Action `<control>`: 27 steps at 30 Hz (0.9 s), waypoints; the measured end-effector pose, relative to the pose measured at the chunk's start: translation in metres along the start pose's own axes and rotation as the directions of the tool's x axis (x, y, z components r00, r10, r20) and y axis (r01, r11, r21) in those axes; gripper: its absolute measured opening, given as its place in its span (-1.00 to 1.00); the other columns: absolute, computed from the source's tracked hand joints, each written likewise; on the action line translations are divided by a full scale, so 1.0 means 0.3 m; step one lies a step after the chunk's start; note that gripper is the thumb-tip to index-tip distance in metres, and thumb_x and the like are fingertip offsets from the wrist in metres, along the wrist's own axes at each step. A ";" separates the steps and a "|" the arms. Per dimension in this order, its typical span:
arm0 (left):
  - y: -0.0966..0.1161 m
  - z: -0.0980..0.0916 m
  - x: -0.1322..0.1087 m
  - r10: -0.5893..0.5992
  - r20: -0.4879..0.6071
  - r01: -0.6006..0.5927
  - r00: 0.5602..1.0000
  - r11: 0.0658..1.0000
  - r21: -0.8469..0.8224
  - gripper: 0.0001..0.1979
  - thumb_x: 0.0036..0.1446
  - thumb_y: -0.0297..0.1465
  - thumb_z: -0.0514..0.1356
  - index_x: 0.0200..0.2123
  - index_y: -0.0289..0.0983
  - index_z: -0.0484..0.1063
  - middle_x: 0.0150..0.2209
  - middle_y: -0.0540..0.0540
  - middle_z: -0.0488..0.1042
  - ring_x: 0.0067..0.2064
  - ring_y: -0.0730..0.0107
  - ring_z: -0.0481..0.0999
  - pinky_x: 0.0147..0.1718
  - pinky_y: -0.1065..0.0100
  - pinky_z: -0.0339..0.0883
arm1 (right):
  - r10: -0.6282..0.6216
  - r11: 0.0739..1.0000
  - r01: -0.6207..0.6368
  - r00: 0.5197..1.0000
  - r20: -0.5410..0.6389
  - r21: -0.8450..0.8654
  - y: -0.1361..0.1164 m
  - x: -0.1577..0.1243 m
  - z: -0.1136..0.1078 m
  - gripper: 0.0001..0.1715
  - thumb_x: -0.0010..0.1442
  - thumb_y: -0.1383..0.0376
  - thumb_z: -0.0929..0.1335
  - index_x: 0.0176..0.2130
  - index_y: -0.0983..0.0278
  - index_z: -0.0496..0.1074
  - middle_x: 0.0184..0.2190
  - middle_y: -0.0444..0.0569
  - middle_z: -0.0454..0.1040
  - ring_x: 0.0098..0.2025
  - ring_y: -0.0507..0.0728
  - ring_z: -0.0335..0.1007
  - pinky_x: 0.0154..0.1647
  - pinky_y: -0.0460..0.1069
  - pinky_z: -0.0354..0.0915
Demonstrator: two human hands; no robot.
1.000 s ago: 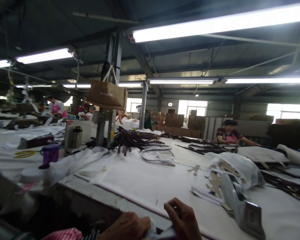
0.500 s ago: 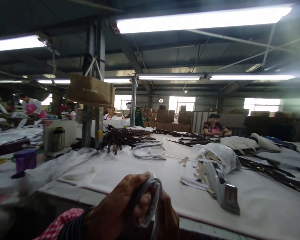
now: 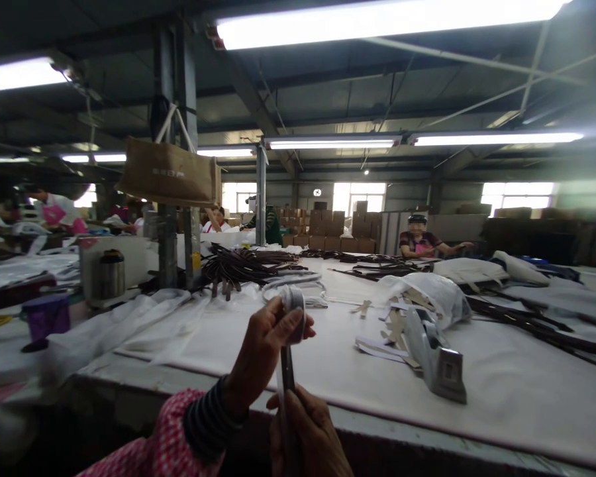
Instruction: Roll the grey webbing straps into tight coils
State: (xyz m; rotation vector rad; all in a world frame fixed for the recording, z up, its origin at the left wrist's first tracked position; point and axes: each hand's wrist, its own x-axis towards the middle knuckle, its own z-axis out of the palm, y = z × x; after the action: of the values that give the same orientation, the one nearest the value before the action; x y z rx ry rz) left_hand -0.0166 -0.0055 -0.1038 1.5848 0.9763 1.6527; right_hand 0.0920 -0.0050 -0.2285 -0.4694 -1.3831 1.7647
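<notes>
My left hand (image 3: 261, 344) is raised over the table's near edge, its fingers closed around the upper end of a strap (image 3: 287, 371). At that end a pale grey-white band forms a rounded loop (image 3: 294, 298) around the fingers; whether it is wrapping or the strap itself, I cannot tell. Below, my right hand (image 3: 312, 427) pinches the dark, narrow strap, which hangs down between the two hands. A pink checked sleeve (image 3: 171, 417) with a striped cuff covers my left forearm.
A tape dispenser (image 3: 440, 364) stands at the right beside paper scraps and a white plastic bag (image 3: 427, 298). Bundles of dark straps (image 3: 243, 265) lie farther back. A post carries a brown bag (image 3: 171, 173). Across the table sits a person (image 3: 420, 240); others work at the left.
My left hand has risen and moved away from my right hand, taking the looped end up. A length of strap now shows between them. The person across has stretched out an arm.
</notes>
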 end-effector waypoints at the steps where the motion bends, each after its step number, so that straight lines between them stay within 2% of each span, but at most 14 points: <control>1: -0.039 -0.005 -0.007 0.066 0.037 -0.071 0.997 0.984 0.162 -0.75 0.31 -0.19 0.19 -0.20 -0.29 0.39 -0.27 -0.15 0.54 -0.26 0.25 0.56 -0.21 0.28 0.43 | 0.041 0.999 -0.041 0.999 0.030 0.013 -0.008 -0.009 -0.016 -0.30 0.21 -0.28 0.29 -0.18 0.31 0.37 -0.66 -0.17 0.38 -0.71 -0.03 0.20 -0.71 -0.18 0.05; 3: -0.110 -0.029 -0.026 0.169 0.173 -0.227 0.970 0.883 0.412 -0.76 0.31 -0.20 0.17 -0.31 -0.25 0.37 -0.38 -0.11 0.48 -0.31 0.25 0.48 -0.21 0.24 0.37 | 0.099 0.995 -0.097 0.994 0.044 -0.035 -0.035 -0.032 -0.055 -0.29 0.21 -0.30 0.27 -0.28 0.30 0.39 -0.69 -0.15 0.37 -0.73 -0.04 0.15 -0.72 -0.19 0.01; 5: -0.159 -0.062 -0.049 0.192 0.394 -0.396 0.899 0.740 0.543 -0.77 0.33 -0.26 0.14 -0.38 -0.22 0.33 -0.45 -0.07 0.40 -0.39 0.28 0.37 -0.28 0.26 0.27 | 0.112 0.980 -0.108 0.994 0.014 -0.169 -0.076 -0.061 -0.098 -0.28 0.22 -0.29 0.26 -0.37 0.30 0.43 -0.71 -0.13 0.35 -0.73 -0.04 0.13 -0.71 -0.18 -0.02; 7: -0.174 -0.089 -0.077 0.107 0.593 -0.524 0.798 0.609 0.595 -0.78 0.37 -0.32 0.06 -0.37 -0.21 0.29 -0.45 -0.05 0.39 -0.44 0.33 0.30 -0.39 0.29 0.16 | 0.094 0.956 -0.096 0.995 -0.020 -0.278 -0.120 -0.089 -0.140 -0.32 0.22 -0.25 0.30 -0.40 0.30 0.49 -0.68 -0.11 0.37 -0.69 -0.02 0.18 -0.69 -0.16 0.03; 8: -0.169 -0.097 -0.092 0.042 0.652 -0.555 0.757 0.568 0.608 -0.79 0.39 -0.32 0.02 -0.34 -0.21 0.27 -0.42 -0.04 0.40 -0.45 0.35 0.30 -0.42 0.29 0.12 | 0.075 0.943 -0.081 0.997 -0.030 -0.322 -0.141 -0.102 -0.159 -0.34 0.21 -0.23 0.32 -0.40 0.30 0.52 -0.64 -0.09 0.40 -0.65 0.00 0.23 -0.67 -0.15 0.08; 11: -0.129 -0.093 -0.137 -0.138 0.695 -0.517 0.706 0.570 0.639 -0.80 0.36 -0.20 0.12 -0.24 -0.20 0.28 -0.32 -0.02 0.46 -0.39 0.35 0.40 -0.43 0.32 0.11 | 0.006 0.896 -0.034 0.998 -0.064 -0.442 -0.188 -0.135 -0.199 -0.46 0.21 -0.13 0.38 -0.25 0.28 0.60 -0.40 -0.03 0.53 -0.48 0.07 0.40 -0.54 -0.12 0.26; 13: -0.104 -0.072 -0.160 -0.211 0.700 -0.517 0.682 0.538 0.665 -0.69 0.21 -0.12 0.29 -0.22 -0.19 0.29 -0.28 0.00 0.50 -0.32 0.28 0.47 -0.41 0.32 0.12 | -0.041 0.850 0.000 0.997 -0.065 -0.527 -0.211 -0.153 -0.214 -0.55 0.19 -0.05 0.43 -0.12 0.22 0.61 -0.21 0.01 0.57 -0.30 0.15 0.48 -0.37 -0.06 0.39; 15: -0.091 -0.050 -0.175 -0.249 0.685 -0.534 0.685 0.469 0.704 -0.63 0.12 -0.13 0.37 -0.25 -0.19 0.29 -0.29 0.00 0.52 -0.30 0.23 0.50 -0.41 0.31 0.10 | -0.069 0.811 0.037 0.997 -0.033 -0.583 -0.235 -0.170 -0.226 -0.64 0.09 0.05 0.51 -0.13 0.15 0.63 -0.10 -0.01 0.57 -0.12 0.22 0.46 -0.10 0.03 0.40; 16: -0.089 -0.041 -0.178 -0.259 0.678 -0.541 0.688 0.439 0.718 -0.66 0.14 -0.15 0.36 -0.27 -0.19 0.29 -0.30 0.00 0.53 -0.31 0.22 0.50 -0.41 0.31 0.08 | -0.080 0.780 0.051 0.997 -0.018 -0.624 -0.246 -0.177 -0.231 -0.67 0.05 0.09 0.55 -0.16 0.12 0.64 -0.10 -0.04 0.58 -0.08 0.24 0.44 -0.01 0.06 0.36; 18: -0.087 -0.037 -0.177 -0.275 0.660 -0.533 0.699 0.416 0.737 -0.73 0.25 -0.15 0.26 -0.29 -0.20 0.30 -0.35 0.00 0.52 -0.37 0.27 0.46 -0.44 0.31 0.05 | -0.105 0.692 0.068 0.994 -0.007 -0.719 -0.266 -0.188 -0.242 -0.68 0.03 0.13 0.56 -0.16 0.07 0.64 -0.14 -0.06 0.60 -0.09 0.25 0.43 0.03 0.07 0.32; 21: -0.083 -0.060 -0.166 -0.249 0.636 -0.495 0.730 0.450 0.744 -0.68 0.38 -0.11 0.04 -0.29 -0.21 0.34 -0.37 -0.03 0.48 -0.39 0.31 0.39 -0.42 0.32 0.06 | -0.194 0.534 0.188 0.976 0.097 -0.825 -0.280 -0.190 -0.256 -0.72 0.16 0.11 0.49 -0.10 0.07 0.62 -0.25 -0.04 0.61 -0.23 0.21 0.47 -0.14 0.01 0.34; 23: -0.076 -0.084 -0.156 -0.244 0.642 -0.432 0.726 0.564 0.703 -0.63 0.37 -0.07 0.01 -0.27 -0.21 0.39 -0.36 -0.05 0.45 -0.36 0.30 0.36 -0.38 0.33 0.09 | -0.251 0.430 0.309 0.944 0.216 -0.849 -0.281 -0.186 -0.259 -0.81 0.26 0.16 0.41 -0.17 0.13 0.62 -0.33 -0.03 0.58 -0.33 0.17 0.46 -0.26 -0.03 0.32; 25: -0.069 -0.100 -0.147 -0.321 0.660 -0.271 0.680 0.726 0.632 -0.61 0.31 -0.03 0.07 -0.29 -0.22 0.43 -0.39 -0.04 0.42 -0.39 0.31 0.34 -0.41 0.34 0.11 | -0.255 0.328 0.362 0.923 0.287 -0.872 -0.282 -0.183 -0.257 -0.77 0.34 0.21 0.33 -0.23 0.17 0.60 -0.37 -0.02 0.55 -0.37 0.14 0.44 -0.34 -0.07 0.28; 27: -0.067 -0.106 -0.141 -0.444 0.652 -0.027 0.614 0.814 0.580 -0.58 0.27 -0.01 0.08 -0.39 -0.23 0.42 -0.49 -0.01 0.38 -0.50 0.36 0.31 -0.53 0.38 0.09 | -0.252 0.272 0.366 0.920 0.301 -0.890 -0.277 -0.182 -0.251 -0.74 0.39 0.23 0.29 -0.21 0.17 0.58 -0.33 -0.02 0.54 -0.31 0.13 0.46 -0.32 -0.08 0.29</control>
State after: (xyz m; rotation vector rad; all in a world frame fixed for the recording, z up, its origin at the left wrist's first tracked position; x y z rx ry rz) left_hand -0.0465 -0.0336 -0.1430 2.1473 1.1236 0.3632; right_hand 0.2091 0.0033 -0.1865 -0.6345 -2.3411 0.4532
